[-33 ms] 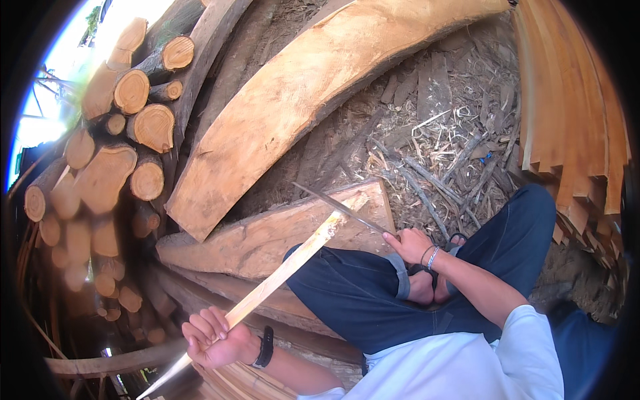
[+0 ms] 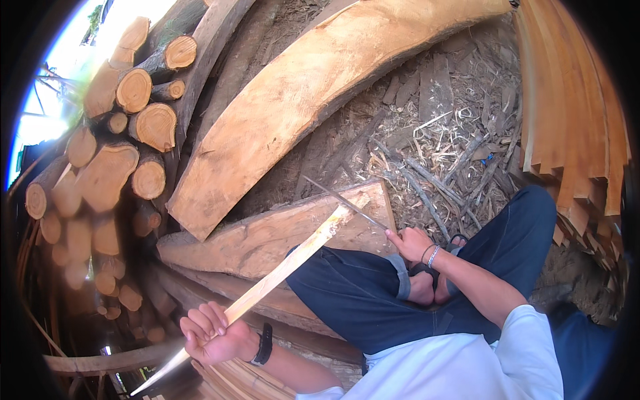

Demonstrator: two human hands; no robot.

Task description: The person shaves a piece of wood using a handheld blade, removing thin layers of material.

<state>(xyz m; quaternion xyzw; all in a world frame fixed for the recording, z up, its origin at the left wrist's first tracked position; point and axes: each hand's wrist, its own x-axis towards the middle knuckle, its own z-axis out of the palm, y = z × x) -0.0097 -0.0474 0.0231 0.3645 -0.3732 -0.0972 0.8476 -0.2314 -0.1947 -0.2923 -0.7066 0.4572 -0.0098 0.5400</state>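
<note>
While the left hand (image 2: 215, 333) keeps its grip closed in a fist around the stick (image 2: 283, 270) near its pointed lower end, the right hand (image 2: 409, 244) grasps the knife (image 2: 332, 194), its handle hidden within the fingers. The stick slants from the lower left up past the left knee, its far end over the short slab (image 2: 247, 245); whether it touches the slab, I cannot tell. Across that far end lies the thin blade, its tip pointing up and left, just where the stick's surface looks rough and chipped. A dark watch (image 2: 265, 345) circles the left wrist, and bracelets (image 2: 434, 256) the right. Beyond the short slab, a long curved slab (image 2: 320, 87) arcs toward the upper right. Cut logs (image 2: 155, 127) are stacked on the left, boards (image 2: 557, 87) on the right. Shavings (image 2: 433, 133) and twigs (image 2: 433, 180) litter the ground between the curved slab and the dark trousers (image 2: 360, 287).
</note>
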